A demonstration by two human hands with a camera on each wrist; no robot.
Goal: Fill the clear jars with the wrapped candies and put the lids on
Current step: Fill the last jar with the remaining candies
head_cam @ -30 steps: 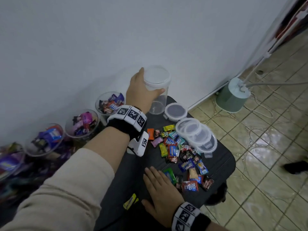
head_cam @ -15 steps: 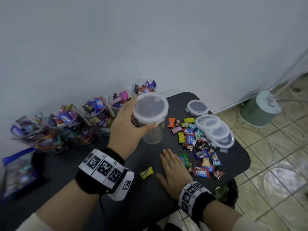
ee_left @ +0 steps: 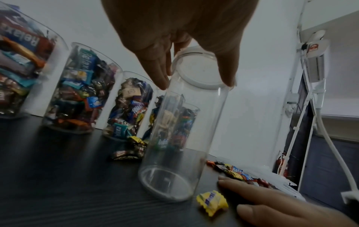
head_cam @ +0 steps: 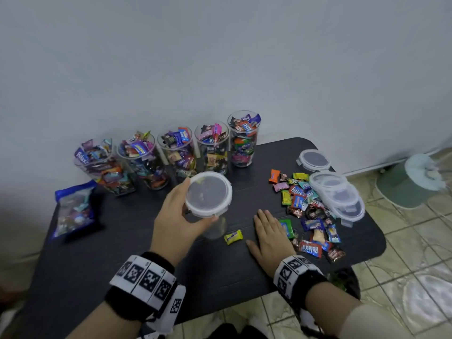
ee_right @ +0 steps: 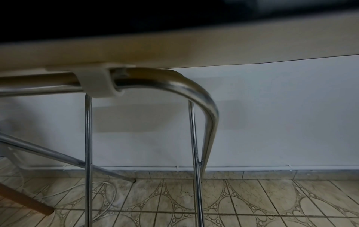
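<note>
L fingers (ee_left: 159,72): curled round the top of the empty jar (ee_left: 174,138), thumb one side, rest the other, pinching at the lid (head_cam: 208,194). Top grip prob bc it leaves the body free to set down.
L hand (head_cam: 176,223): holds jar upright-ish, slight tilt; base at or just off the table (head_cam: 122,241), can't tell which.
Jar state: lid on, nothing inside, so lid has to come off before filling.
R fingers (head_cam: 263,221): straight, together, flat on table, holding nothing.
R hand (head_cam: 270,237): parked btw jar and loose candies (head_cam: 305,211), looks ready to sweep or pick.
R wrist cam: only under-table view, no fingers visible.
Yellow candy (head_cam: 233,237): lone piece just beside jar base and R hand.
Filled jars (head_cam: 176,155): five in a row at the wall, packed, no lids yet.
Spare lids (head_cam: 337,194): stacked on the table's R side, touching candy pile, one more lid apart behind.
Candy bag (head_cam: 73,211): far L on table.
Progress: est. filling mostly done; lidding pending.
</note>
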